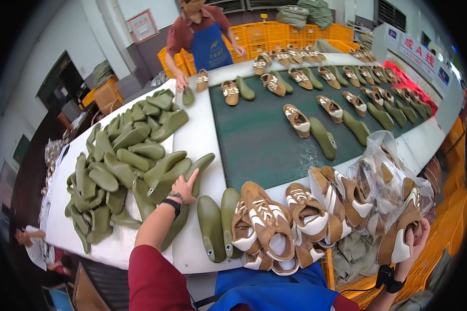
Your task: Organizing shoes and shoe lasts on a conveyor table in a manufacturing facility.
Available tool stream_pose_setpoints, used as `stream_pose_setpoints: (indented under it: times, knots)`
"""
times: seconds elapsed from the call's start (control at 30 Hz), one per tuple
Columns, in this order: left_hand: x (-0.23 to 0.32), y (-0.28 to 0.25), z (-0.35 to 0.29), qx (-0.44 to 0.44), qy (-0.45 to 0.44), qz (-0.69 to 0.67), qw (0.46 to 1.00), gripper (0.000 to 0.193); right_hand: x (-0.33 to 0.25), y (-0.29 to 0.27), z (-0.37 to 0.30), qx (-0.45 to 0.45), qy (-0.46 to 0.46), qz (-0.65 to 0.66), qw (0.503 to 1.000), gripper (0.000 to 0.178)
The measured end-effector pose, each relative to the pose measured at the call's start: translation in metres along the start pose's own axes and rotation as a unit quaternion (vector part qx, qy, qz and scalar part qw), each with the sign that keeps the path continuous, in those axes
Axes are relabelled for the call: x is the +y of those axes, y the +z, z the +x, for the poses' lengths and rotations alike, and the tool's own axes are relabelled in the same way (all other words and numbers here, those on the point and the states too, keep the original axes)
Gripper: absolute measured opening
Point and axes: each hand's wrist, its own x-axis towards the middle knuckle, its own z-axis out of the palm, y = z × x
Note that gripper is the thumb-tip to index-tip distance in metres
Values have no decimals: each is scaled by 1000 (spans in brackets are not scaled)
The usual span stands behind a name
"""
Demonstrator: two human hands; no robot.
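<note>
My left hand (184,188) is at the right edge of a heap of olive-green shoe lasts (132,136), its index finger stretched out against one last (201,164). It looks open; its other fingers are partly hidden. At the far right, my right hand (419,239) is closed on the opening of a brown and white shoe (398,239), beside shoes in clear plastic (381,163). Directly before me, brown and white laced shoes (269,217) lie stacked at the near table edge. Two lasts (209,228) stand side by side just left of that stack.
A green belt surface (259,140) carries rows of shoes, many paired with lasts, between white table borders (197,124). Across the table, a co-worker in a blue apron (210,47) touches a last (188,96). Orange crates (254,35) line the back; another crate (446,207) stands at right.
</note>
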Motion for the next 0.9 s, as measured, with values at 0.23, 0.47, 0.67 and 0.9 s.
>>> stream_pose_setpoints:
  times: [0.23, 0.47, 0.67, 0.9]
  knots:
    - [0, -15, 10, -24, 3, -104, 994, 122, 17, 4, 4, 55, 15, 20, 998, 39]
    - [64, -49, 103, -97, -116, -690, 708, 92, 21, -2, 11, 77, 39, 1, 996, 38]
    - [170, -56, 173, -284, -56, -603, 743, 107, 38, -31, 5, 87, 29, -47, 995, 40]
    - [269, -67, 177, -205, 139, -186, 951, 60, 42, -24, 10, 77, 77, -29, 994, 38]
